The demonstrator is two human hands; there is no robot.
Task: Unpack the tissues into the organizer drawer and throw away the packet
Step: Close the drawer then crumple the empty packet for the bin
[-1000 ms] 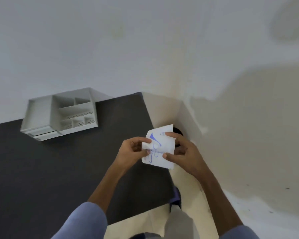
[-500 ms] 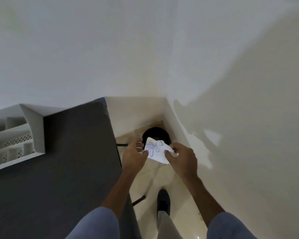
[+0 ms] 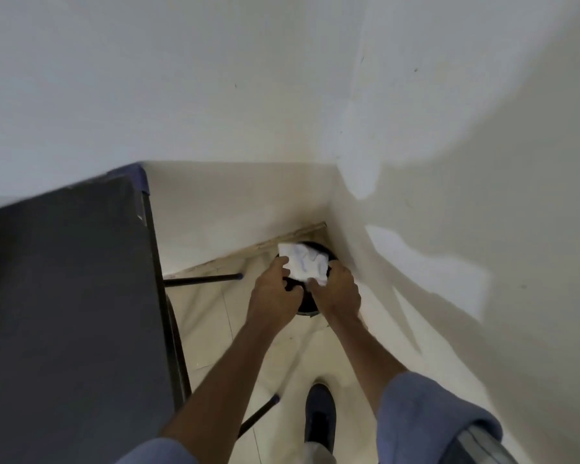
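A crumpled white packet (image 3: 303, 263) with faint blue print is held over a round black bin (image 3: 307, 304) that stands on the floor in the room's corner. My left hand (image 3: 272, 293) pinches the packet's left edge. My right hand (image 3: 337, 289) grips its lower right side. Both hands and the packet hide most of the bin's opening. The organizer is out of view.
A dark table (image 3: 64, 296) fills the left side, with black legs (image 3: 203, 280) reaching out over the pale tiled floor. White walls meet just behind the bin. My dark shoe (image 3: 319, 415) stands on the floor below my hands.
The view has swung right and down; the organizer has left the frame. Both hands have carried the packet forward over the bin and crumpled it tighter.
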